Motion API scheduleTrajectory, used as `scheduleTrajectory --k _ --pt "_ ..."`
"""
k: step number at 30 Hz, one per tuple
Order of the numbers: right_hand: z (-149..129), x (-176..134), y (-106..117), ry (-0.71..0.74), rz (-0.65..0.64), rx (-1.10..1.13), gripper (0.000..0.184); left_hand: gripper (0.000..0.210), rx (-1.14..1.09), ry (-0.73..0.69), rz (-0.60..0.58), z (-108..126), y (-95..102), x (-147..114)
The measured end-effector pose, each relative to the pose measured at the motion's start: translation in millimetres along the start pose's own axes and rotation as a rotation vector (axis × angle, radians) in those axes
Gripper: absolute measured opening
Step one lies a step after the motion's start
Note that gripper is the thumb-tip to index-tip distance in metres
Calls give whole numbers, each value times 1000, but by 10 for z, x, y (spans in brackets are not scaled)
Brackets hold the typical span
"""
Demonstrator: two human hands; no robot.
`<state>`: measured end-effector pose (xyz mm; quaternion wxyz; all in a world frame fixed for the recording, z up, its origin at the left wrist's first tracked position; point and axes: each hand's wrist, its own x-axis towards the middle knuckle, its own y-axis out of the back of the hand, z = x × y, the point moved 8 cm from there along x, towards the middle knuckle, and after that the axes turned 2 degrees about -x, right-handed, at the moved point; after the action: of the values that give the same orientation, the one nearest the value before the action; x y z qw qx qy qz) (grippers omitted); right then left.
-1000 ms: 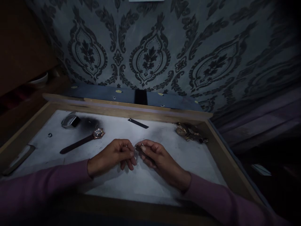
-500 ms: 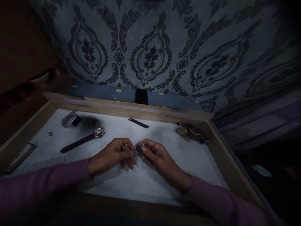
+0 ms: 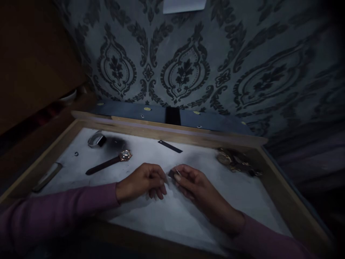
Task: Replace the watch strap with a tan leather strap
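Observation:
My right hand [image 3: 192, 181] is closed, pinching a small dark piece with a thin shiny metal strip or pin [image 3: 171, 173] between thumb and forefinger; its exact kind is too dim to tell. Just left of it, my left hand [image 3: 147, 181] hangs loosely curled, fingers partly apart, with nothing visible in it. Both hands are above the white sheet [image 3: 151, 216] lining a shallow wooden tray. Beyond the left hand lies a wristwatch with a brown strap [image 3: 107, 163]. A flat dark strip [image 3: 170, 146] with a hole at one end lies behind the hands.
A smartwatch with a light band [image 3: 97, 139] and a small dark curved bit [image 3: 76, 154] lie at the left. Near the left wall rests a long folding-knife-like object [image 3: 47, 177]. Several watches are heaped [image 3: 237, 162] at the right. The tray's wooden rim [image 3: 161, 129] surrounds everything.
My left hand has drawn away from the small dark piece, leaving a gap. My right hand still holds it. The camera view has shifted, so the scene sits further right and lower.

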<state>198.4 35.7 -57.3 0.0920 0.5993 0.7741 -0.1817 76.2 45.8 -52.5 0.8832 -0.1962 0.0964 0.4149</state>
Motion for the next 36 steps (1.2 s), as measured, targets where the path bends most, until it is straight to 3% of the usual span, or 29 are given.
scheduleTrajectory --k 3,13,22,29,36 --pt "58 43 44 -15 18 -13 43 28 -8 -9 5 1 8 11" --pt "7 3 -108 -67 -81 -95 50 30 11 -62 90 67 79 12" --pt "7 -23 -152 -64 -134 -153 50 28 -5 -152 39 196 25 -19" --pt "68 4 -160 -80 -150 -173 51 25 43 -117 31 150 25 -20" --pt "164 -44 -112 -198 -110 -26 45 16 123 -127 47 210 16 -57"
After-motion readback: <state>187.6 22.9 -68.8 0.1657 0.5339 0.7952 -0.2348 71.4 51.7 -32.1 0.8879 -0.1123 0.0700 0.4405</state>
